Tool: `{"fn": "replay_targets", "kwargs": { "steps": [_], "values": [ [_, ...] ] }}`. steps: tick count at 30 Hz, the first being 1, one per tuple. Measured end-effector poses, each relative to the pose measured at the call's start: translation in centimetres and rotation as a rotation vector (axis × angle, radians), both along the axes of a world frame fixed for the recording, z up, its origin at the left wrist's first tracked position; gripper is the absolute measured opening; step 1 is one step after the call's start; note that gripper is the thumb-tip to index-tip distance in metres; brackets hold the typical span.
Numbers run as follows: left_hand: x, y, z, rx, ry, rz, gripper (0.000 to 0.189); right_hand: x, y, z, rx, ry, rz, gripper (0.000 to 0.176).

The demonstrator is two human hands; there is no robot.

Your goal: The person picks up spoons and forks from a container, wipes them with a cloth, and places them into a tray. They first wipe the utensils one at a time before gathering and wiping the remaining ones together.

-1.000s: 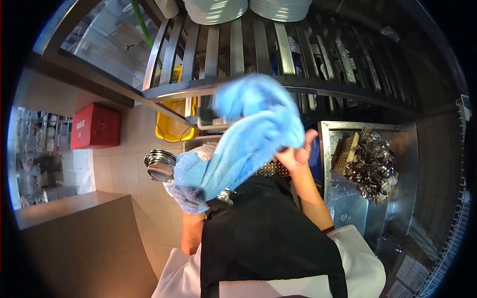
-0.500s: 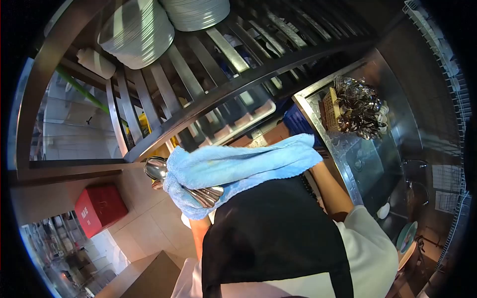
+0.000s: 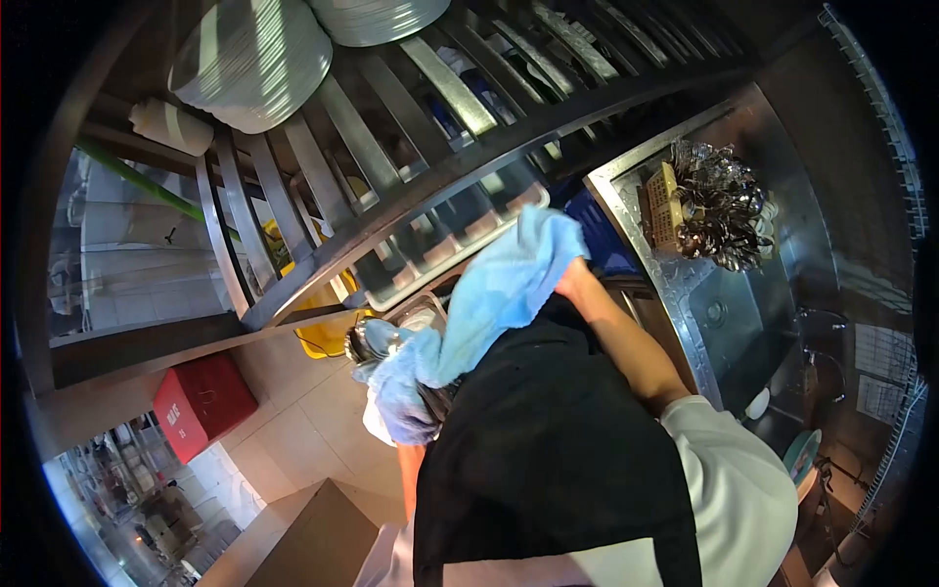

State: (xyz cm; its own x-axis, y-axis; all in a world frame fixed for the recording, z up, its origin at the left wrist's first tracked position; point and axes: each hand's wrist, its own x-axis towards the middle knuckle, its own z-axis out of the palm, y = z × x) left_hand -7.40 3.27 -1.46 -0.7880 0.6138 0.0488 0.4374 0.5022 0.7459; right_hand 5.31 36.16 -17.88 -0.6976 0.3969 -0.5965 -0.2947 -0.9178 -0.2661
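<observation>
A light blue towel [image 3: 499, 284] stretches between my hands in front of the black apron. My left hand [image 3: 396, 426] is mostly hidden under the towel's lower left end. It is wrapped round a bunch of metal spoons [image 3: 364, 340], whose bowls stick out at the upper left and whose handles show below the cloth. My right hand [image 3: 573, 278] is closed on the towel's other end, near the rack's edge. Its fingers are partly covered by the cloth.
Stacked white plates [image 3: 254, 64] stand on a slatted metal rack [image 3: 421, 191]. A yellow basket [image 3: 665, 207] of cutlery [image 3: 722, 205] sits beside a metal sink [image 3: 719, 313] at the right. A red box [image 3: 201, 403] is on the floor, with a brown box [image 3: 303, 538] nearer me.
My right hand has moved up and to the left with its end of the towel. The spoons have shifted right and slightly down, and the cloth now slants upward to the right.
</observation>
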Motion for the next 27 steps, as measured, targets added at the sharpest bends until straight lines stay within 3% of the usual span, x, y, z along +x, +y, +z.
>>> {"fn": "replay_targets", "kwargs": {
  "steps": [1, 2, 4, 5, 6, 9, 10, 12, 13, 16, 17, 19, 22, 24, 25, 27],
  "values": [
    [0.7, 0.1, 0.1, -0.042, 0.011, -0.021, 0.039, -1.2, 1.0, -5.5, 0.007, -0.022, 0.047, 0.048],
    [1.0, 0.5, 0.2, -0.07, 0.025, -0.041, 0.038, -2.8, 0.9, -4.9, -0.033, -0.092, 0.078, 0.045],
    [1.6, 1.8, 0.8, -0.124, 0.061, -0.074, 0.037, -4.0, 2.8, -10.2, 0.074, -0.24, 0.21, 0.036],
    [1.8, 2.7, 1.2, -0.155, 0.084, -0.084, 0.036, -4.6, 2.8, -8.6, 0.013, -0.143, 0.257, 0.034],
    [1.9, 3.7, 1.6, -0.181, 0.113, -0.097, 0.035, -5.4, 3.3, -11.0, 0.004, -0.122, 0.267, 0.034],
    [2.5, 7.0, 3.1, -0.275, 0.177, -0.135, 0.034, -7.0, 4.8, -13.2, 0.021, -0.224, 0.147, 0.031],
    [2.7, 8.3, 3.6, -0.295, 0.187, -0.145, 0.033, -7.0, 5.7, -13.8, 0.049, -0.121, 0.178, 0.024],
    [2.8, 10.4, 5.0, -0.253, 0.176, -0.197, 0.036, -7.3, 6.2, -13.6, 0.087, -0.358, 0.115, 0.02],
    [2.9, 11.5, 5.9, -0.213, 0.183, -0.226, 0.038, -7.5, 6.6, -17.5, 0.11, -0.371, 0.112, 0.011],
    [4.0, 14.1, 5.2, -0.147, 0.209, -0.197, 0.038, -5.5, 7.5, -16.2, 0.23, -0.339, -0.008, 0.008],
    [4.2, 15.9, 7.8, -0.372, 0.085, -0.23, 0.037, -4.4, 8.8, -16.2, 0.237, -0.41, 0.06, 0.015],
    [4.8, 17.1, 8.1, -0.349, 0.064, -0.217, 0.036, -1.7, 10.4, -13.6, 0.297, -0.363, 0.077, 0.015],
    [5.4, 17.1, 8.0, -0.227, 0.003, -0.177, 0.034, 1.7, 12.4, -14.5, 0.324, -0.264, 0.105, 0.018],
    [5.6, 16.5, 7.9, -0.166, -0.074, -0.121, 0.033, 2.9, 13.7, -15.8, 0.21, -0.174, 0.23, 0.022],
    [5.6, 16.0, 7.8, -0.185, -0.09, -0.081, 0.032, 2.3, 12.8, -10.3, 0.219, -0.269, 0.185, 0.024],
    [5.5, 14.5, 6.1, -0.45, 0.066, -0.005, 0.024, 2.5, 12.5, -10.2, 0.2, -0.179, 0.238, 0.029]
  ]
}}
